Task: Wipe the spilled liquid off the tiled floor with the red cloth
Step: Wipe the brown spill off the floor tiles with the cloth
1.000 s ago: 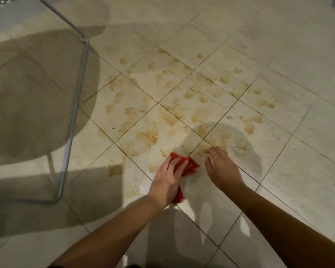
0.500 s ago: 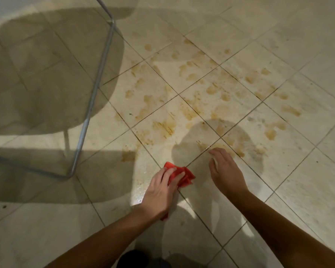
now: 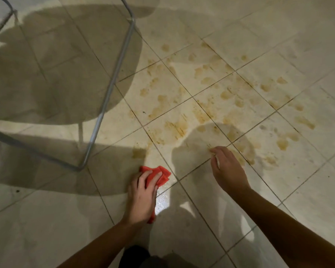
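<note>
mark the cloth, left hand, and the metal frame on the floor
cloth [image 3: 160, 176]: head view, bunched red part ahead of the fingers.
left hand [image 3: 141, 198]: head view, back of the hand.
metal frame [image 3: 104, 105]: head view, middle of the long tube.

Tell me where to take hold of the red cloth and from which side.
Take the red cloth from above, palm flat on its bunched middle, as the left hand does: it lies crumpled flat on the tiled floor, offering no raised edge.

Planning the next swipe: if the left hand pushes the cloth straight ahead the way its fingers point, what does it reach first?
Probably the brown smear just beyond the red cloth under the left hand; the chair frame lies off left.
</note>
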`<state>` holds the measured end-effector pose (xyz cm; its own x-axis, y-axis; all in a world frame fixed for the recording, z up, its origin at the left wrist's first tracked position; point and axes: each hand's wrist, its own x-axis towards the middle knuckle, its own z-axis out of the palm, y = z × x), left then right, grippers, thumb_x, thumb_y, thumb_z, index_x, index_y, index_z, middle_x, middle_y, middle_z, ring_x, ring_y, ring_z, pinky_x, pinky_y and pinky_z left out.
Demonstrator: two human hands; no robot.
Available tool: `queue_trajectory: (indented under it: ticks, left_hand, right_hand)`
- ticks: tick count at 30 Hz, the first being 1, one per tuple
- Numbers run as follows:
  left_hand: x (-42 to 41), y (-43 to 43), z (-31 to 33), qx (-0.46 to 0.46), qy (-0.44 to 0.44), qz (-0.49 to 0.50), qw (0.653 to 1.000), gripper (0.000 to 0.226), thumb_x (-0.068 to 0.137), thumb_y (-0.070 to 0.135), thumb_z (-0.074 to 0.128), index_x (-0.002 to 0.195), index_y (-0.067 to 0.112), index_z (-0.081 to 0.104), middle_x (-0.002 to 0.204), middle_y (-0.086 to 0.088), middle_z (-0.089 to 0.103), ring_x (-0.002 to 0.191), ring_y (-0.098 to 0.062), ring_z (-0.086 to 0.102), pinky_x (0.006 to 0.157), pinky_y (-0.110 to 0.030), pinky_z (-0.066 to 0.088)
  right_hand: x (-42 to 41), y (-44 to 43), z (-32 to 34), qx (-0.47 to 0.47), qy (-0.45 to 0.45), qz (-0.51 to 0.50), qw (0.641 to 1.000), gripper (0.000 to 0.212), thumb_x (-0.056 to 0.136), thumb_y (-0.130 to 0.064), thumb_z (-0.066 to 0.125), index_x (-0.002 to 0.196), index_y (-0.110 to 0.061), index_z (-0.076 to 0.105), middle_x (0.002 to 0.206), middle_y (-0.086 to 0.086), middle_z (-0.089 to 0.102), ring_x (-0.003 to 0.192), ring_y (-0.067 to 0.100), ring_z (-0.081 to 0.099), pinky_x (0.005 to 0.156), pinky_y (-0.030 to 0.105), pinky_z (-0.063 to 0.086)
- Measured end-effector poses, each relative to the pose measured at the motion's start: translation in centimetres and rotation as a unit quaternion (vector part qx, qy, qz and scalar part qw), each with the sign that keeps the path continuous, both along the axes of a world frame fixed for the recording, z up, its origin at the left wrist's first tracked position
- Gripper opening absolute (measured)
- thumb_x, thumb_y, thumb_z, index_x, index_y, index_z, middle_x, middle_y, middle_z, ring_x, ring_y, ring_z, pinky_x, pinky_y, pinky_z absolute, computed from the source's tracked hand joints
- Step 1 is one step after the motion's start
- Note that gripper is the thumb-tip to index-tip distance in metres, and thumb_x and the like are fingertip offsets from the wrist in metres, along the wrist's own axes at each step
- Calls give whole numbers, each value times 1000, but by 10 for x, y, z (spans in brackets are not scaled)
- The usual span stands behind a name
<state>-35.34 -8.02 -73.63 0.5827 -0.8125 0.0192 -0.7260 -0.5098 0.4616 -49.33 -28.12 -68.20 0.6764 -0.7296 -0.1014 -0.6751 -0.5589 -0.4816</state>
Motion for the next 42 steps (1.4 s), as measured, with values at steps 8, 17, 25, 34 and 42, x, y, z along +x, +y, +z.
queue_trajectory:
  ticks: [8, 17, 25, 34, 42]
  left_hand:
    - [65, -40, 11, 35, 62, 87, 994, 43, 91, 33, 35, 132, 23, 44, 138, -11, 37, 121, -30, 32, 100, -37, 23]
    - [30, -9, 4, 7, 25, -20, 999, 43, 90, 31, 28, 132, 29, 32, 136, 6, 31, 124, -21, 27, 104, -39, 31]
    - [82, -26, 10, 20, 42, 137, 990, 42, 91, 19, 41, 132, 10, 43, 136, -18, 42, 123, -37, 36, 101, -43, 30]
    - [26, -32, 15, -49, 101, 100, 989, 32, 95, 20, 37, 127, 21, 40, 121, 9, 33, 118, -8, 31, 105, -42, 36]
    - [87, -59, 10, -1, 57, 140, 989, 49, 86, 23, 35, 129, 4, 45, 132, -22, 43, 122, -36, 38, 103, -44, 33]
  right_hand:
    - [20, -4, 8, -22, -30, -11, 999, 25, 91, -5, 44, 113, 3, 54, 113, 18, 56, 103, 30, 53, 87, 34, 43]
    - [16, 15, 0, 8, -5, 8, 1000, 29, 94, -12, 40, 119, -4, 51, 121, 12, 53, 114, 23, 48, 95, 32, 39]
    - [29, 16, 7, 4, -9, 17, 1000, 29, 94, -12, 39, 120, -4, 51, 121, 11, 52, 111, 22, 48, 89, 26, 38]
    - [35, 17, 4, 13, -15, 10, 1000, 29, 95, -14, 38, 120, -6, 51, 120, 8, 52, 112, 19, 47, 87, 20, 31]
    - [42, 10, 6, 0, -16, 7, 1000, 29, 94, -13, 39, 119, -5, 51, 120, 9, 53, 110, 20, 49, 88, 23, 35]
